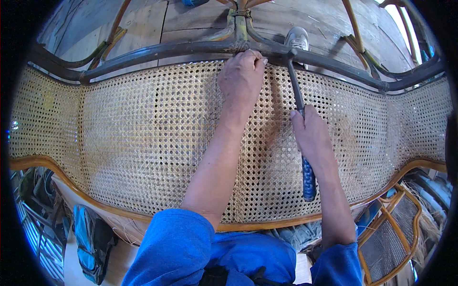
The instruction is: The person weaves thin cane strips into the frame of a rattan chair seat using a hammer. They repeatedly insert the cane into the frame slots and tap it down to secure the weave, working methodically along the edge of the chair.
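A wide panel of woven cane webbing [157, 128] stretches in front of me, with a dark rattan pole [176, 49] along its far edge. My left hand [241, 78] reaches over the webbing to that pole. Its fingers are closed in a pinch at the edge, and what they hold, if anything, is hidden. In my right hand [312, 136] is a hammer [296, 86], gripped along its dark shaft. The hammer's head lies over the dark pole, to the right of my left hand. Below my right hand shows its blue textured grip.
A glossy brown rattan rim [267, 223] curves along the near side. Beyond the pole, rattan legs [354, 26] rise over a plank floor [186, 21], where a light shoe [298, 39] shows. A blue-and-black backpack [86, 245] lies lower left; a cane-panelled frame [412, 229] leans lower right.
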### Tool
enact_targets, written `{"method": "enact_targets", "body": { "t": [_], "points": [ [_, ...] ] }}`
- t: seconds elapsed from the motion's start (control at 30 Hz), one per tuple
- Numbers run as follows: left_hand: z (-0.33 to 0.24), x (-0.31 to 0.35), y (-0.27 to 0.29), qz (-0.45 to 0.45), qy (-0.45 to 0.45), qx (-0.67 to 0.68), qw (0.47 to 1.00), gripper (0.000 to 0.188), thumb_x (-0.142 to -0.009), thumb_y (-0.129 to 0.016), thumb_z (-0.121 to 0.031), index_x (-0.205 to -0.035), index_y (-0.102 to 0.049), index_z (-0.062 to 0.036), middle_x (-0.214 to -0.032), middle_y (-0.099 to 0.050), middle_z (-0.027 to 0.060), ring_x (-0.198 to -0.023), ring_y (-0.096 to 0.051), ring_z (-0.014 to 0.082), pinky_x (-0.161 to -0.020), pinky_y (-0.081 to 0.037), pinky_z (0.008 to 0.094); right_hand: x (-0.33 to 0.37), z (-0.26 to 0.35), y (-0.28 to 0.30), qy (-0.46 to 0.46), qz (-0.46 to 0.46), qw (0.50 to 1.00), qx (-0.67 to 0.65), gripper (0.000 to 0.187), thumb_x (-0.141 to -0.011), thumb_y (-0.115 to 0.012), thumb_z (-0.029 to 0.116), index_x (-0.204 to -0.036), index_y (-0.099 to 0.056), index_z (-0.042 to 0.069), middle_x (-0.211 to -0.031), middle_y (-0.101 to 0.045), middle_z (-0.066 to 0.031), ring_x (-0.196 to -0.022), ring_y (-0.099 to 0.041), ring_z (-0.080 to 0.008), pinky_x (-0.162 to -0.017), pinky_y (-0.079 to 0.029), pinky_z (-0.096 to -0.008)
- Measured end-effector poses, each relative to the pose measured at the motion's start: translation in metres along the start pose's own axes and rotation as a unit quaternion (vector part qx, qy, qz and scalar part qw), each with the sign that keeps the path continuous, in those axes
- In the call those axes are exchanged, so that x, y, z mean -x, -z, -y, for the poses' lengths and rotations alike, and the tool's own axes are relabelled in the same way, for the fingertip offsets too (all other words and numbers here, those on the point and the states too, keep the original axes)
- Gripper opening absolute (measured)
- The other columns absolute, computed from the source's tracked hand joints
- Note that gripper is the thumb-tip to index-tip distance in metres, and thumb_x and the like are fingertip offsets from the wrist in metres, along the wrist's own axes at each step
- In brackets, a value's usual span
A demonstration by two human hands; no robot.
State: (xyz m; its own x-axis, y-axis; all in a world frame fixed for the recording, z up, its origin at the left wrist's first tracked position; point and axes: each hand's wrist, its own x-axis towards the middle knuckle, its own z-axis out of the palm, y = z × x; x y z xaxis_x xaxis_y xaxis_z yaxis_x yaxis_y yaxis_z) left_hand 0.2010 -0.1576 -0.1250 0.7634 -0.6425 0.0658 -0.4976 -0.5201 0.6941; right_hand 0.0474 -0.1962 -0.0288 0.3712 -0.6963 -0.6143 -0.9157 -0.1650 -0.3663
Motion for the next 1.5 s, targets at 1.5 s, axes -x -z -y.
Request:
{"method": "enact_targets", "body": {
  "t": [1.5],
  "points": [
    [0.000, 0.000, 0.002, 0.015, -0.002, 0.007, 1.000, 0.023, -0.084, -0.067, -0.030, -0.094, -0.070, -0.0094, -0.086, -0.069, 0.0107, -0.079, -0.066, 0.0280, -0.070, -0.049, 0.0374, 0.010, -0.012, 0.009, -0.028, -0.034, 0.999, -0.025, 0.033, -0.097, -0.048, 0.028, -0.092, -0.051, -0.005, -0.076, -0.063, -0.0283, -0.071, -0.064, -0.0432, -0.064, -0.049, -0.0503]
  ]
}}
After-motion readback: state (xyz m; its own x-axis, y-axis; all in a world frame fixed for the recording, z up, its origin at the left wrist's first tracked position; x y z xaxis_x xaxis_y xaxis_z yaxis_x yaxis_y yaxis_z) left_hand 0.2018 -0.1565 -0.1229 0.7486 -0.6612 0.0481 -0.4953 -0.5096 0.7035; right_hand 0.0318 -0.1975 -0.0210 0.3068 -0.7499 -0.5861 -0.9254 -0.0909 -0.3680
